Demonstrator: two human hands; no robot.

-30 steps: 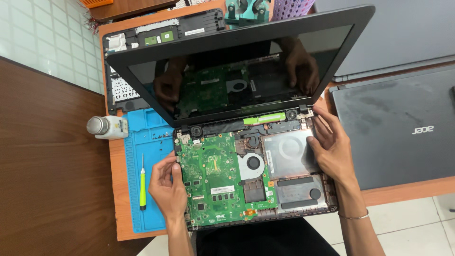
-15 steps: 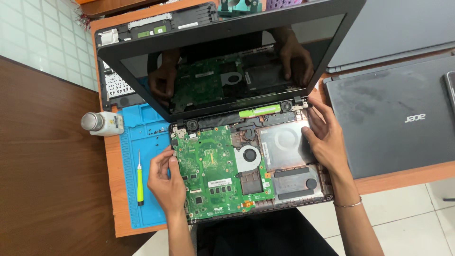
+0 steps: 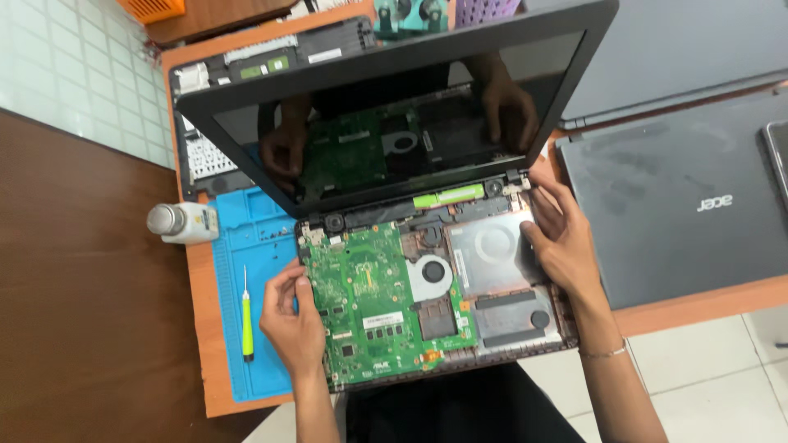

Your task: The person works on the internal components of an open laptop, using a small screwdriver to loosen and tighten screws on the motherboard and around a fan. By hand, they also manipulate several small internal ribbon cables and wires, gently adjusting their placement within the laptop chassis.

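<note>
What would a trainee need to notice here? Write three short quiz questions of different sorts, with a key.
1. True or false: the left hand holds the screwdriver.
2. What is the right hand touching? A) the white bottle B) the opened laptop C) the closed laptop
3. What colour is the mat under the screwdriver?

Key: 1. False; it rests on the circuit board edge. 2. B. 3. Blue.

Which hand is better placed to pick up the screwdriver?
Left. The left hand rests at the green circuit board's edge, right beside the screwdriver on the blue mat; the right hand is across the laptop.
</note>
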